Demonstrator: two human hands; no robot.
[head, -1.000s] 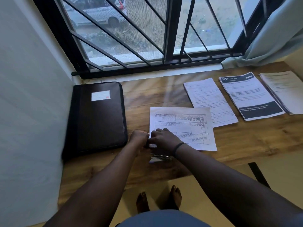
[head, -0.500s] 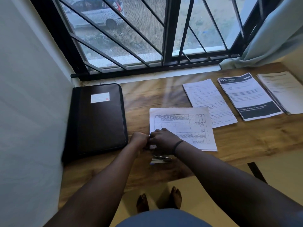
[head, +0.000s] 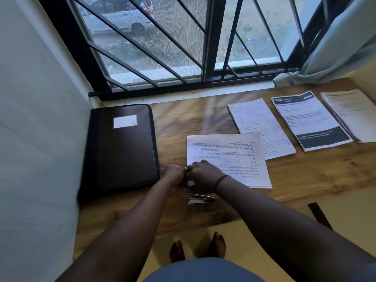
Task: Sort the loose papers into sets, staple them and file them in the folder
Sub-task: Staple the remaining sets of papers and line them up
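The set of papers with a printed table (head: 230, 157) lies flat near the front edge of the wooden surface (head: 305, 176), turned sideways, its near left corner under the two hands. The right hand (head: 203, 175), a dark band on its wrist, lies over that corner with its fingers bent down onto the sheet; the left hand (head: 174, 174) sits just beside it, knuckles touching, its fingers curled in toward the same corner. Whether either grip actually pinches the paper or only rests there cannot be told, since the fingertips are hidden. Just in front of the right wrist a small metal stapler (head: 201, 199) lies on the surface, untouched by either hand. To the left, against the wall, a closed dark folder (head: 124, 149) with a pale label lies flat. Farther back on the right three more sets lie in a row: handwritten sheets (head: 262, 129), overlapped at one corner by the table sheet, then a printed set with dark bands (head: 309, 121), then a plain printed set (head: 354, 112). Behind them is a barred window (head: 209, 37), a pale curtain (head: 341, 43) hanging at its right.
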